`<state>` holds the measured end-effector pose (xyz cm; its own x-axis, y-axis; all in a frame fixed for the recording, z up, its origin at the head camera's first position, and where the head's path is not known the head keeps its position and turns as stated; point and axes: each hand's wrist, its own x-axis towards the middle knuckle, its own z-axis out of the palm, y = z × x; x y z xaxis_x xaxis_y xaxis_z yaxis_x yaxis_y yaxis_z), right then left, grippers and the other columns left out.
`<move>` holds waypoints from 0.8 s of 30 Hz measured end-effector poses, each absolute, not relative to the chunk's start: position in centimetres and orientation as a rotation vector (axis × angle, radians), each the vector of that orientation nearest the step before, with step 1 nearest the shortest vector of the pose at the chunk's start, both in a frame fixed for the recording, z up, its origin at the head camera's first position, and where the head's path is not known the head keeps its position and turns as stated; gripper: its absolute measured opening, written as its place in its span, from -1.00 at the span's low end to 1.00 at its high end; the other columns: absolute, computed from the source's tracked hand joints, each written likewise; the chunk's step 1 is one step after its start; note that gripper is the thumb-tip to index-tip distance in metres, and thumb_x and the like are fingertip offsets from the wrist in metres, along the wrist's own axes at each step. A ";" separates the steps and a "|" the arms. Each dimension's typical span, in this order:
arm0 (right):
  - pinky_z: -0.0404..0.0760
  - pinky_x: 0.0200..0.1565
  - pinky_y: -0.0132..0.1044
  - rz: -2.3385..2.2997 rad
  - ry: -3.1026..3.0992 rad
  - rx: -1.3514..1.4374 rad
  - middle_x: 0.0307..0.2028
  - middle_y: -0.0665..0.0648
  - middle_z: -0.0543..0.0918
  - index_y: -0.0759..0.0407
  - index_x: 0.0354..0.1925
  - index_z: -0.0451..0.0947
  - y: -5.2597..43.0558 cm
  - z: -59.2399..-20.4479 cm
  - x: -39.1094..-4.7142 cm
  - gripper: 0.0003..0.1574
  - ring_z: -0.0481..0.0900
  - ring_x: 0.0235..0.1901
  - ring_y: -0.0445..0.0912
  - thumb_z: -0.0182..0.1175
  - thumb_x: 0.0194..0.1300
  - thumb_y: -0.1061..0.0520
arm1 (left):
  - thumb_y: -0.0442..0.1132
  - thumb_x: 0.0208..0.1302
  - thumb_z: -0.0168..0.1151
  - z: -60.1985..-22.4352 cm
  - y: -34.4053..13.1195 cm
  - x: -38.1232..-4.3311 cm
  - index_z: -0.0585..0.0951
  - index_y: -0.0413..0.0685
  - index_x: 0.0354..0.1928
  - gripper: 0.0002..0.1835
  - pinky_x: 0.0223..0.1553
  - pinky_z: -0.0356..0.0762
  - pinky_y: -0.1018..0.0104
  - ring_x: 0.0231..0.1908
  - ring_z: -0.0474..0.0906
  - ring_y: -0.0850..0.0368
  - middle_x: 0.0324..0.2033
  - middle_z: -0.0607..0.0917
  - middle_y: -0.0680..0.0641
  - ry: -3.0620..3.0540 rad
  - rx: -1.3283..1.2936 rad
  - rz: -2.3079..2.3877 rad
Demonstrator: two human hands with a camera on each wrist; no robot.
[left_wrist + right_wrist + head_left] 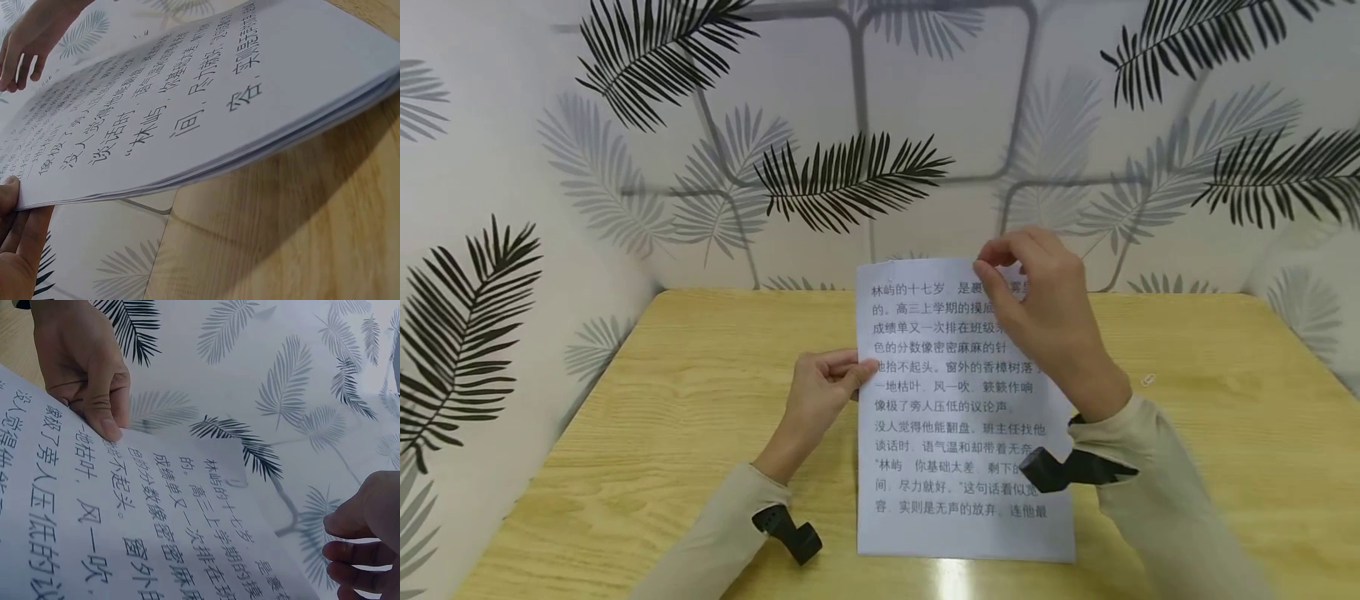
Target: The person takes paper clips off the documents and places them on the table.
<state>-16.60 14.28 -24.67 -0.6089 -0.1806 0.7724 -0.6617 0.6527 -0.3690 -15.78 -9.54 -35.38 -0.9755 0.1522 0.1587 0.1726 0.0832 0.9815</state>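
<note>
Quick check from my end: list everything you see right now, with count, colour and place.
Stack of white printed paper sheets: one stack, white with black Chinese text, lifted off the table centre, several sheets by the left wrist view.
Light wooden table: one, yellow-tan, under the paper.
Small pale object: one, on the table right of the paper, too small to identify.
Leaf-patterned wall panels: white with black and grey fronds, behind and at both sides.
Wrist cameras: two, black, on the beige sleeves.
Left hand: pinches the stack's left edge.
Right hand: fingers curled near the top right corner.
</note>
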 end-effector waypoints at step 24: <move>0.51 -0.10 -0.16 0.837 -2.250 0.742 -0.33 0.20 0.67 0.33 -0.33 0.61 8.8 -24.2 -19.1 -0.93 0.57 -0.25 0.05 0.28 0.23 0.30 | -0.45 0.25 0.25 -34.8 -9.6 -15.3 0.65 -0.43 -0.10 -0.79 -0.41 0.69 0.37 -0.49 0.69 0.24 -0.31 0.73 -0.36 -2.274 -0.417 -2.063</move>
<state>-19.06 8.82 -24.22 -0.6511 -0.2824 0.7045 -0.6741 0.6417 -0.3658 -15.32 -9.60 -34.80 -0.9629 0.1689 0.2105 0.2259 0.0774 0.9711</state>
